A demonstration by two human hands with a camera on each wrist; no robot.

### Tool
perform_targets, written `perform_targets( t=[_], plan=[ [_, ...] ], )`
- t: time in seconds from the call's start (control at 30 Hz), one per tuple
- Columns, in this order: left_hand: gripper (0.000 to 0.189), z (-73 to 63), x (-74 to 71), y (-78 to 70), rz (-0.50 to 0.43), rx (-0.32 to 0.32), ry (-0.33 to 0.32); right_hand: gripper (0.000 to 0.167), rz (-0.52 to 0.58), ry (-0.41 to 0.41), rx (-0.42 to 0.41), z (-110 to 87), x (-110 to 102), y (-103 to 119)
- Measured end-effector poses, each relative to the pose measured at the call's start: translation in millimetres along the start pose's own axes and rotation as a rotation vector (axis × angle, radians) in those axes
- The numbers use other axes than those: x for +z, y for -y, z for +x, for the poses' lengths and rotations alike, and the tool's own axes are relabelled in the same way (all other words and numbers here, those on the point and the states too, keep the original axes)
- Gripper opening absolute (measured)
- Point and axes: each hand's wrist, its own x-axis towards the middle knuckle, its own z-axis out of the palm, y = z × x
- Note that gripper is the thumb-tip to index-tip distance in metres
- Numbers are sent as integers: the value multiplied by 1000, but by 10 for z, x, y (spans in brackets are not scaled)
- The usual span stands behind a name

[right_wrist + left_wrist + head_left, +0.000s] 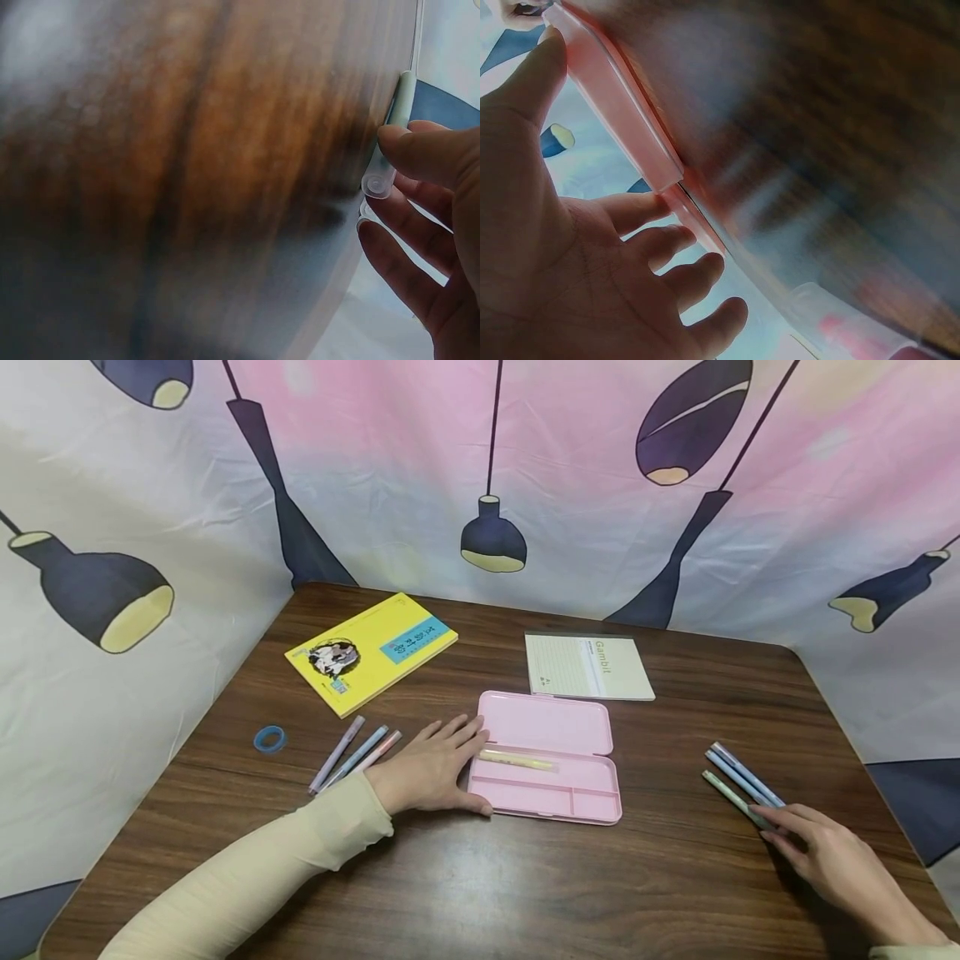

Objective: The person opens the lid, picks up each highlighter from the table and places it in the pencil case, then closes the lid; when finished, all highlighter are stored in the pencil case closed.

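A pink pencil case lies with its lid folded back at mid-table, a yellow pen in its upper compartment. My left hand rests at the case's left side, fingers spread, thumb at the lower corner; the left wrist view shows fingertips along the pink case. On the right, my right hand pinches the end of a green pen between thumb and fingers. Two blue pens lie right beside it, their near ends by the fingers. In the right wrist view the green pen shows its clear round end.
Left of the left forearm lie a purple pen, a blue pen and a pink pen. A blue tape roll sits farther left. Behind are a yellow book and a cream notebook. A patterned curtain borders the table.
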Motion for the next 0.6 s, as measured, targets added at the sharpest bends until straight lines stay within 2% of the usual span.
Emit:
perform_targets(
  t=[0.6],
  plan=[
    [108, 1, -8, -5, -3, 1, 2, 47, 12, -5, -10, 17, -37, 13]
  ],
)
